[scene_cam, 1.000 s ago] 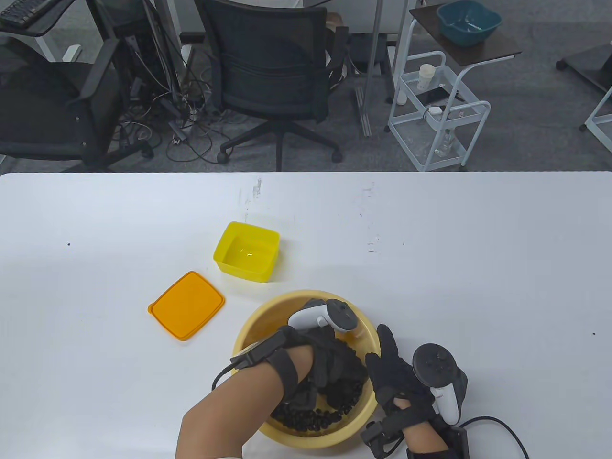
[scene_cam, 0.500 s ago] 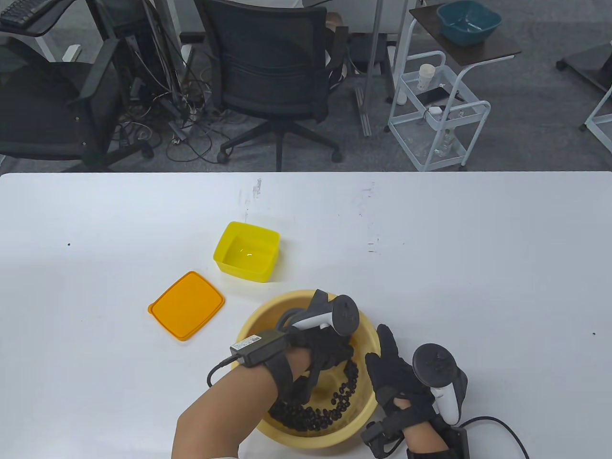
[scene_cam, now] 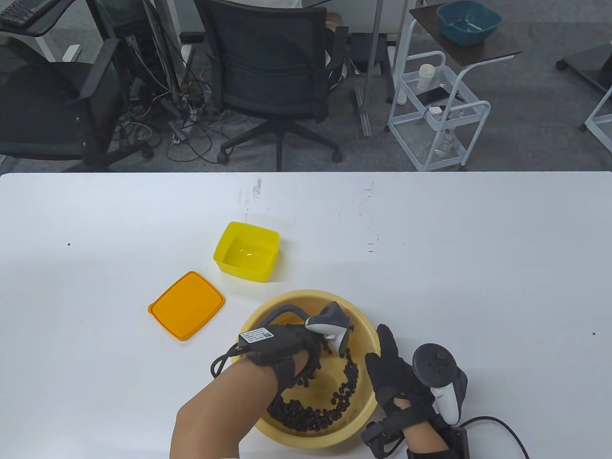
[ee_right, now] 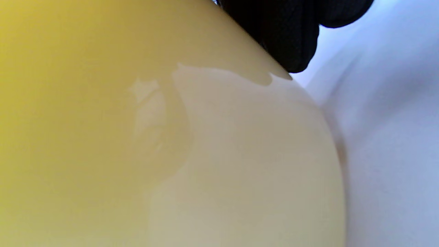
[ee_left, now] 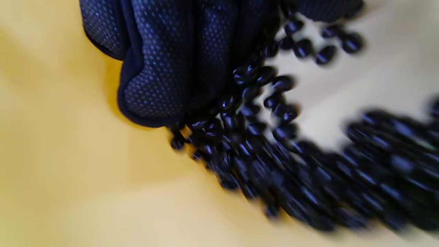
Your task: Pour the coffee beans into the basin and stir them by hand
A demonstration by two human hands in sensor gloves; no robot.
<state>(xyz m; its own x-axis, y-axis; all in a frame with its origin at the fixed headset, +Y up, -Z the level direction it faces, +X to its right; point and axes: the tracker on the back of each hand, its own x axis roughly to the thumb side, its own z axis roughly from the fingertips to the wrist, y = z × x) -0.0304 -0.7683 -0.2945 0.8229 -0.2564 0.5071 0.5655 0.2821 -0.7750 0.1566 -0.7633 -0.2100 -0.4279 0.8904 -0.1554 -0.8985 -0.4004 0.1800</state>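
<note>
The round yellow basin [scene_cam: 362, 327] stands near the table's front edge. Dark coffee beans [scene_cam: 334, 401] lie in an arc along its right and near inner sides. My left hand [scene_cam: 306, 346] reaches down into the basin, left of the beans. In the left wrist view its gloved fingers [ee_left: 164, 68] stay close together and push against the beans [ee_left: 291, 164] on the basin floor [ee_left: 68, 171]. My right hand [scene_cam: 388, 368] lies with straight fingers against the basin's right outer side. In the right wrist view the basin wall [ee_right: 137, 137] fills the frame, with fingertips [ee_right: 284, 37] at the top.
An empty yellow square container [scene_cam: 247, 252] stands behind the basin, and its orange lid [scene_cam: 186, 306] lies flat to the left. A cable [scene_cam: 497, 423] trails from my right wrist. Beyond the table's far edge are office chairs and a white cart.
My left hand has swept leftward inside the basin and rolled at the wrist, uncovering the arc of beans at the right. The right hand and the basin have stayed in place.
</note>
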